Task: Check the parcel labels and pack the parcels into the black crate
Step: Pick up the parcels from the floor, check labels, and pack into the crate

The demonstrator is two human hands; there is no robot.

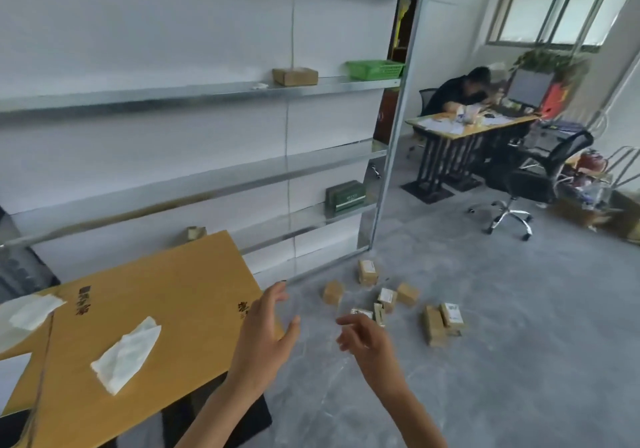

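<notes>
Looking down from the head view, both hands hang in the air holding nothing: the left hand (266,329) has its fingers spread at the cardboard's right edge, and the right hand (363,338) has its fingers loosely bent, near the parcels. The small brown parcels (388,300), some showing white labels, lie scattered on the grey concrete floor (502,343) beside the foot of the metal shelving (207,92). A flat cardboard sheet (156,291) carries 2 white paper scraps (126,354); the dark shape (242,423) beneath it may be the crate, but I cannot tell. The shelves hold a brown box (295,76), a green basket (375,69) and a green box (345,196). Farther back, a person (457,92) sits at a desk (467,128) near an office chair (540,177).
</notes>
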